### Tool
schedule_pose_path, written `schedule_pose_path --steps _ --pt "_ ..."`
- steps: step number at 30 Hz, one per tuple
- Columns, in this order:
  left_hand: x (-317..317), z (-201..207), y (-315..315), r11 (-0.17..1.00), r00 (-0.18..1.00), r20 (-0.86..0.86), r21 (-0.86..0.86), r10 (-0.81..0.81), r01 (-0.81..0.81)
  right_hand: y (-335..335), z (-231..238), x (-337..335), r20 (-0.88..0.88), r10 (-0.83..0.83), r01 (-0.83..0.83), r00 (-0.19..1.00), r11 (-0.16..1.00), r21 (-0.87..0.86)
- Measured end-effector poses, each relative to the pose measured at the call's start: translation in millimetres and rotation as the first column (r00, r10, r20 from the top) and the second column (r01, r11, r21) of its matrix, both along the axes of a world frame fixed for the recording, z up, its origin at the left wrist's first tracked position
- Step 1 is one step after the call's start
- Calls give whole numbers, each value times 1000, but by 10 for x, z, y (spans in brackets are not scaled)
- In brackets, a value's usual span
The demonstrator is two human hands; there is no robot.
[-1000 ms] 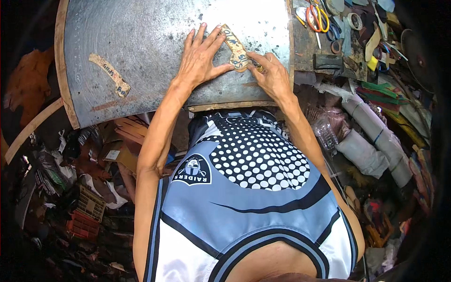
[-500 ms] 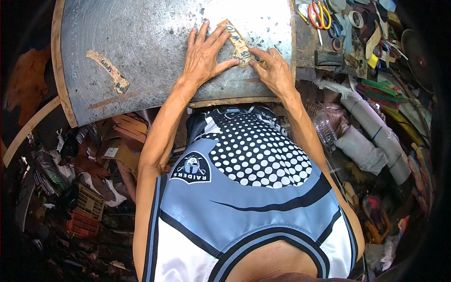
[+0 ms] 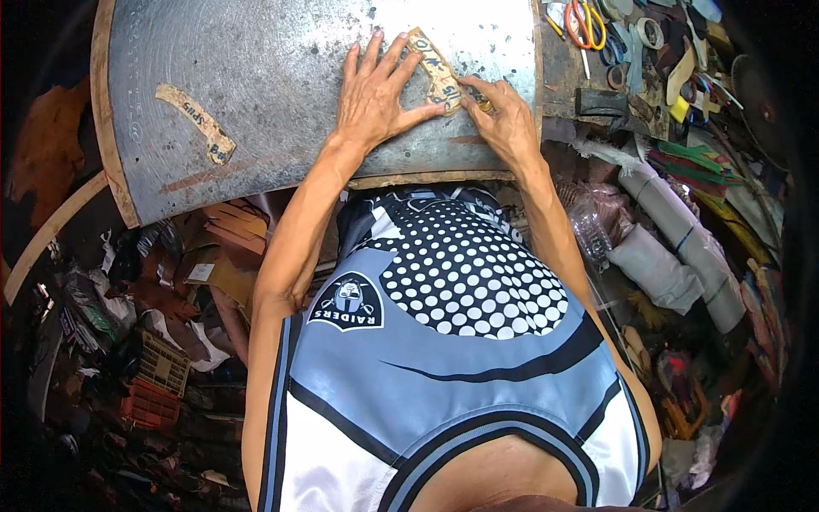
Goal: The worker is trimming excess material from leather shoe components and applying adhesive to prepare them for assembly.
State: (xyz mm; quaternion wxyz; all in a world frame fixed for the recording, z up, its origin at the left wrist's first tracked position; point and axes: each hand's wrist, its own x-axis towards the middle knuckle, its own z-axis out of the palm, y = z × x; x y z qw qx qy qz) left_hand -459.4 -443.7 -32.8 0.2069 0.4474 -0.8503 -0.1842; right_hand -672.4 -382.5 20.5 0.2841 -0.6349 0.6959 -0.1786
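Note:
My left hand lies palm down on the metal-topped table, fingers spread. Its fingertips and thumb touch a curved tan template marked with handwriting. Along the template's right edge, near its lower end, is my right hand. Its fingers are closed round a small brass-coloured tool, mostly hidden, whose kind I cannot make out. A second curved tan template rests by itself on the left side of the table.
Wooden strips edge the metal top. On a side bench to the right lie orange-handled scissors, a tape roll and a dark block. Wrapped rolls fill the lower right. Crates and scraps crowd the lower left.
My right hand has shifted slightly up and right along the template's edge. An orange-brown edge seen at the template's upper end is now less visible. My left hand stays on the template.

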Motion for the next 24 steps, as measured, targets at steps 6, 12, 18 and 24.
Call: schedule_pose_path --steps 6,12,18,24 --pt "-5 -35 43 999 1000 1 20 -28 28 -12 22 8 -7 -2 3 1000 999 45" --pt "-29 14 55 999 1000 -2 33 -7 7 -18 4 -25 -27 36 -35 999 998 50" --pt "-41 15 49 999 999 -34 36 5 -4 -47 44 3 -17 1 0 1000 998 63" --pt "-35 34 98 999 998 -52 40 29 -27 -12 18 -12 -20 8 -7 1000 1000 25"
